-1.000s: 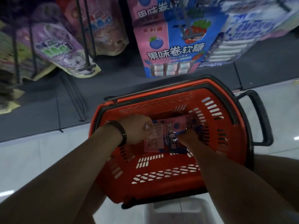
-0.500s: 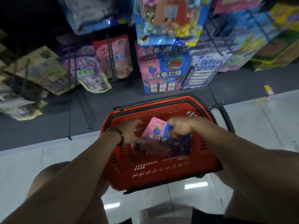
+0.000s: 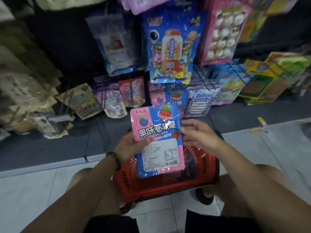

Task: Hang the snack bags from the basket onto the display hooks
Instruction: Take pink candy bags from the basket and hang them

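In curled left grip (image 3: 129, 147), snack bag (image 3: 157, 132)

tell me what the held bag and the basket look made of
Bag: likely thin plastic film with a glossy finish. Light glints off its printed face, and its edges look like flat seals. Basket: probably rigid moulded plastic, red, with a duller sheen. Its walls carry rows of moulded slots.

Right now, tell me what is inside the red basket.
The snack bag in the left hand covers most of the red basket. Beside it slotted red wall and a dark bluish patch show; whether more bags lie inside cannot be told.
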Demonstrator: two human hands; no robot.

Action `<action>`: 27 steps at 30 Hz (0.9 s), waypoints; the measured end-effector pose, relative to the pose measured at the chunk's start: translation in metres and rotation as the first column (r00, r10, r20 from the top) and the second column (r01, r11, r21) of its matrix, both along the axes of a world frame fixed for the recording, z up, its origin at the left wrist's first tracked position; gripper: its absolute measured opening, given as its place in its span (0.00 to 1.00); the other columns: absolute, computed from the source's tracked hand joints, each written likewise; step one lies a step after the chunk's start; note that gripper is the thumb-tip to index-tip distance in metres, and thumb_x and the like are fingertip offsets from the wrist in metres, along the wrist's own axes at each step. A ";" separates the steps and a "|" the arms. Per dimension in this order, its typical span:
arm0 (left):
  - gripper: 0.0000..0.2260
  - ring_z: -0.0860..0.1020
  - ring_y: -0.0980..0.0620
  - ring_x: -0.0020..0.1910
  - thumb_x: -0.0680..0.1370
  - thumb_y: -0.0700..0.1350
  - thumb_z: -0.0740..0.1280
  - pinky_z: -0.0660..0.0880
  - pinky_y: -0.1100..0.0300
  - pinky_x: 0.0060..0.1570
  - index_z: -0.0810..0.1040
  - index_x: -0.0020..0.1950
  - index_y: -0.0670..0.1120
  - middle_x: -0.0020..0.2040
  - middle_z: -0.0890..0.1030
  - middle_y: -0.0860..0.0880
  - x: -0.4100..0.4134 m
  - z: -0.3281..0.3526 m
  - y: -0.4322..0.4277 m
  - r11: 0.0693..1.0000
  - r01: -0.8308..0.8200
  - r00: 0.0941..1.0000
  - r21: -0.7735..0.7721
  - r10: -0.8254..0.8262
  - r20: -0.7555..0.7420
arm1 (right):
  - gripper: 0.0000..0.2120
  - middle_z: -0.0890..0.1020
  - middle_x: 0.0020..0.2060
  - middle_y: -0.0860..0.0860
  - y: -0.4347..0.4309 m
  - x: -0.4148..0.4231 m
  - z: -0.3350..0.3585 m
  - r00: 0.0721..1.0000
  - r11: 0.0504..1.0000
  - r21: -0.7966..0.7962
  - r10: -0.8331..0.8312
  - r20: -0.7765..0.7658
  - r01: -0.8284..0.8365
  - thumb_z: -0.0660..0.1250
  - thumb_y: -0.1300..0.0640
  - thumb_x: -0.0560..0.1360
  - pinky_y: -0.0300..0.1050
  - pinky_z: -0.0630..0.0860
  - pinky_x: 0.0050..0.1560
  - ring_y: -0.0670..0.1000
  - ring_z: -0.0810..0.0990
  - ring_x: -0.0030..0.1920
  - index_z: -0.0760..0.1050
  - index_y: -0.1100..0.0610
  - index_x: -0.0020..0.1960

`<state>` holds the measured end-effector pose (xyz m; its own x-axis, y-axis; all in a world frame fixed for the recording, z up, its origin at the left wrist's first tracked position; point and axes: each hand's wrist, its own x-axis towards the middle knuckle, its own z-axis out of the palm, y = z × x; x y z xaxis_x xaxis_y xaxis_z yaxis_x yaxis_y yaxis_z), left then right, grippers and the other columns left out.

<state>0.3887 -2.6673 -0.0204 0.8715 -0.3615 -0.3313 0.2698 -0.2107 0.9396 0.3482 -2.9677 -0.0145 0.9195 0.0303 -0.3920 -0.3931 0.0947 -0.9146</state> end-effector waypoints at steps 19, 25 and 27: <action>0.28 0.85 0.44 0.63 0.72 0.43 0.82 0.83 0.48 0.61 0.77 0.68 0.41 0.61 0.87 0.47 -0.048 -0.028 -0.068 0.945 -0.209 0.975 -0.253 0.222 0.027 | 0.14 0.88 0.58 0.62 0.055 -0.018 -0.027 0.960 0.988 0.078 0.111 0.257 -0.135 0.72 0.56 0.79 0.47 0.85 0.55 0.55 0.86 0.58 0.86 0.56 0.64; 0.07 0.89 0.44 0.53 0.79 0.42 0.77 0.86 0.54 0.45 0.87 0.57 0.44 0.52 0.90 0.46 -0.023 -0.026 -0.040 0.884 -0.454 0.886 -0.109 0.436 -0.156 | 0.11 0.88 0.52 0.52 0.042 0.003 -0.036 0.934 0.958 -0.131 -0.209 0.289 0.254 0.77 0.53 0.77 0.41 0.80 0.54 0.49 0.86 0.54 0.85 0.43 0.58; 0.09 0.89 0.45 0.53 0.79 0.43 0.77 0.85 0.58 0.44 0.87 0.58 0.44 0.54 0.90 0.46 -0.022 -0.024 -0.039 0.904 -0.407 0.907 -0.133 0.382 -0.180 | 0.18 0.86 0.54 0.54 0.031 0.010 -0.040 0.939 0.950 -0.077 -0.283 0.194 0.302 0.78 0.57 0.78 0.46 0.84 0.54 0.52 0.86 0.55 0.81 0.48 0.65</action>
